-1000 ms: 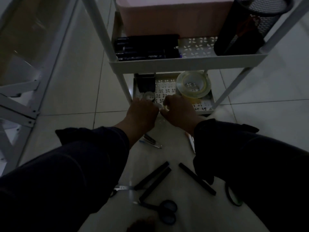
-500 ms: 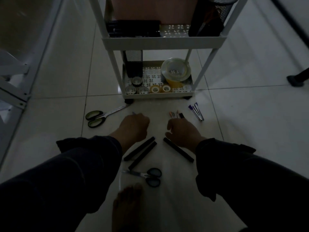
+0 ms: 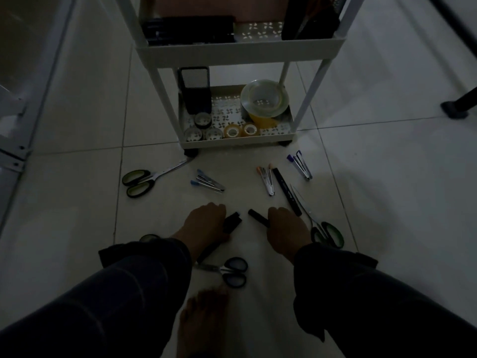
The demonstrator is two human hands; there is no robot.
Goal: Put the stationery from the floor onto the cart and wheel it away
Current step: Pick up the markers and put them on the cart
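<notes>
A white cart (image 3: 240, 51) stands ahead; its bottom shelf holds several tape rolls (image 3: 233, 130) and a black mesh holder (image 3: 195, 90). Low on the tiled floor, my left hand (image 3: 205, 224) closes on two black markers (image 3: 232, 222). My right hand (image 3: 286, 229) closes on one black marker (image 3: 258, 217). Another black marker (image 3: 286, 191) lies beyond my right hand. Green-handled scissors (image 3: 144, 179) lie at the left and a second green pair (image 3: 326, 232) at the right. Black scissors (image 3: 229, 271) lie near my foot. Three staple removers (image 3: 209, 182) (image 3: 267, 179) (image 3: 300, 165) lie in front of the cart.
The cart's upper shelf carries black markers (image 3: 189, 31), a pink box and a black mesh cup (image 3: 309, 18). A metal frame (image 3: 15, 140) stands at the left and a dark furniture leg (image 3: 455, 111) at the right. My bare foot (image 3: 201, 324) rests on the floor below.
My hands drew back from the cart's bottom shelf, came down to the floor and closed on the black markers. The view pulled away from the cart, showing more floor.
</notes>
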